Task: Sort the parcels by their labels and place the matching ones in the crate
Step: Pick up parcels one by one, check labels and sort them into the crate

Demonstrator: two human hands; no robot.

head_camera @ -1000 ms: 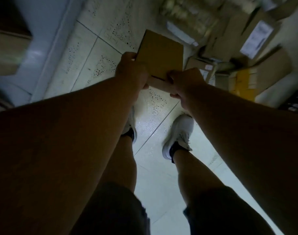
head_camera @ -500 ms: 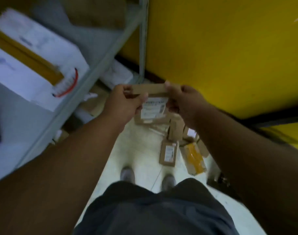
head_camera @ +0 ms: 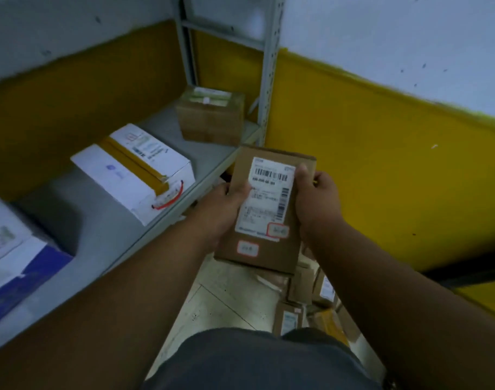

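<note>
A flat brown cardboard parcel is held in front of me at chest height, its white shipping label with a barcode and two small red-edged stickers facing up. My left hand grips its left edge, thumb on the label. My right hand grips its right edge, thumb over the label's top corner. Several more small brown parcels lie on the tiled floor below. No crate shows in this view.
A grey metal shelf runs along my left with a white box with yellow tape, a brown taped box and a white-and-blue box. A shelf upright stands ahead. A yellow-and-white wall is to the right.
The view swung up from the floor to the shelf and wall. I turned the parcel from edge-on to label side up, both hands still holding it.
</note>
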